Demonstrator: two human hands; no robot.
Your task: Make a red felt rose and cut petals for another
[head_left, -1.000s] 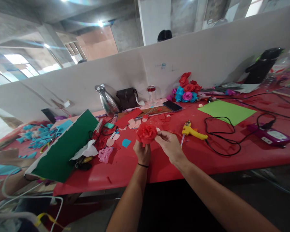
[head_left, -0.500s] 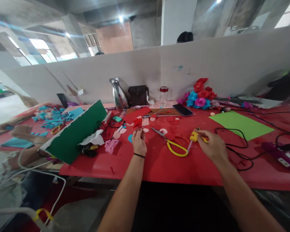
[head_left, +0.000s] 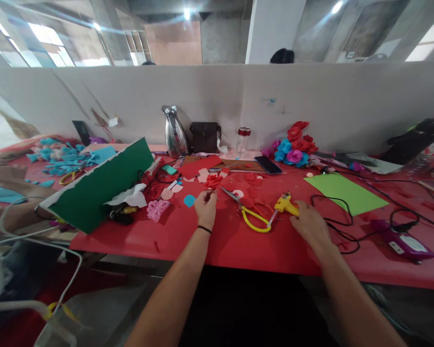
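My left hand (head_left: 205,210) is closed in a pinch at the middle of the table, its fingertips at the base of a small red paper flower (head_left: 213,181). My right hand (head_left: 314,225) has its fingers curled around the handle end of a yellow hot glue gun (head_left: 286,204). A clear glue stick (head_left: 273,218) sticks out of the gun. Between my hands lie scissors with yellow handles (head_left: 255,222), their blades pointing toward the back left. Red and pink paper pieces (head_left: 203,174) are scattered behind my left hand, and a blue paper petal (head_left: 189,201) lies beside it.
A green board (head_left: 104,185) leans at left, with a co-worker's arm (head_left: 12,180) beyond it. Along the back stand a metal jug (head_left: 175,132), a glass jar (head_left: 242,143) and paper flowers (head_left: 298,144). Black cord and a purple device (head_left: 405,242) lie right, near green paper (head_left: 347,192).
My right hand has shifted from the glue gun's body to its handle end, and more of the gun shows. My left hand keeps its pinch. The camera view has tilted and shifted slightly.
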